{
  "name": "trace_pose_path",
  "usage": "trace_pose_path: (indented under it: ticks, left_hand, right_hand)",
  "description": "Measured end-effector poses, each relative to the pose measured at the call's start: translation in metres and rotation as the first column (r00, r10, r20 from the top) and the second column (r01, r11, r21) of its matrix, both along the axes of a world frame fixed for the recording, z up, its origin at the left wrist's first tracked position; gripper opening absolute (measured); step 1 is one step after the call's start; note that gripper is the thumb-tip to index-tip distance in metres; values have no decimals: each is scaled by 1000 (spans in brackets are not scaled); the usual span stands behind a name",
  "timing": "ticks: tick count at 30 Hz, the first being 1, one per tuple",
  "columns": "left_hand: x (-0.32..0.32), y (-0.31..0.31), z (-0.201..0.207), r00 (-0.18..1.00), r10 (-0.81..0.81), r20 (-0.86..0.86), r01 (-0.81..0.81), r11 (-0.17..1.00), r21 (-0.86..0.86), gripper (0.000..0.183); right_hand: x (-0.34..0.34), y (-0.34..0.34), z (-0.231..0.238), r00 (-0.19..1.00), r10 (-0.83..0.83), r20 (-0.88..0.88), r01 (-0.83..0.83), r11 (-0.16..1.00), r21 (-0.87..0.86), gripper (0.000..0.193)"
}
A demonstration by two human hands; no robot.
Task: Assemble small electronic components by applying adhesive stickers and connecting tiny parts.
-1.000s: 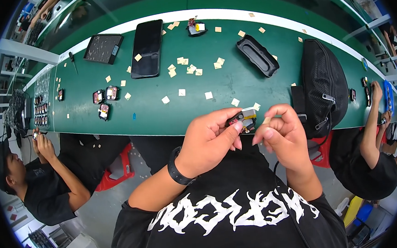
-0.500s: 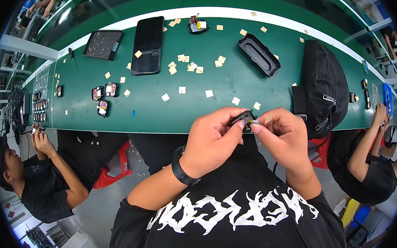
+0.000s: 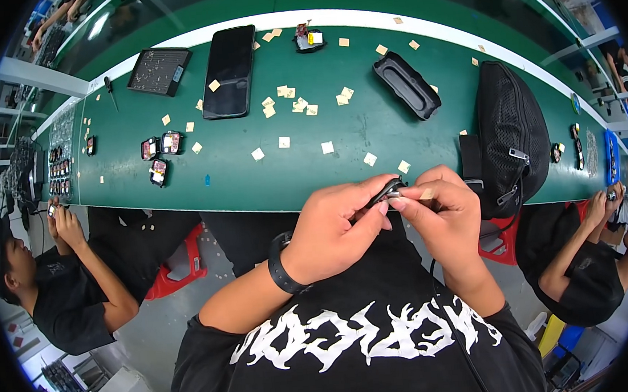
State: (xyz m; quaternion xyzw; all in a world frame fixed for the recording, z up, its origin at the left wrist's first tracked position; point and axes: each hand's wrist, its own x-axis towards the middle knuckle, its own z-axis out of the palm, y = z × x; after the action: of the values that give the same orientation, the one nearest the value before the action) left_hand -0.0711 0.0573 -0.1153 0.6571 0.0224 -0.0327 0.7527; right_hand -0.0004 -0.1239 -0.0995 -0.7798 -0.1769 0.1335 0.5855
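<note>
My left hand is closed around a small black device casing just off the near edge of the table. The casing is tilted, its inner side mostly hidden by my fingers. My right hand is pinched at the casing's right end, thumb and fingertip together on a small part too covered to name. A cream square sticker shows against the right fingers. On the green table beyond my hands lie several similar pale square stickers.
At the right stands a black mesh bag, with a black oblong tray beside it. Farther left lie a phone, a dark parts tray and opened small devices. People work on both sides; red stools stand below.
The casing has tilted flatter and my right fingertips have closed in on its end. The yellow and silver bits seen there before are now mostly covered.
</note>
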Motion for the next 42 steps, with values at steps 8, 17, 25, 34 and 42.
trace_pose_path:
  ticks: [8,17,25,34,42]
  left_hand:
    - [3,14,5,983,-180,-34,182,981,74,34]
    - [2,4,19,975,11,-221,-53,981,-185,37]
    - [5,14,31,960,-77,-271,59,996,-73,33]
    - [-1,22,41,944,-207,-256,147,961,-233,42]
    - [-5,27,51,972,-221,-83,227,971,77,51]
  right_hand:
    - [17,0,-12,889,69,-453,31,977,210,29]
    - [16,-18,-4,946,228,231,-240,970,26,30]
    - [4,-16,-6,544,410,732,-87,895,-438,50]
    - [2,-16,-8,606,324,726,-151,944,-295,48]
    - [7,-15,4,571,296,766,-333,936,-113,30]
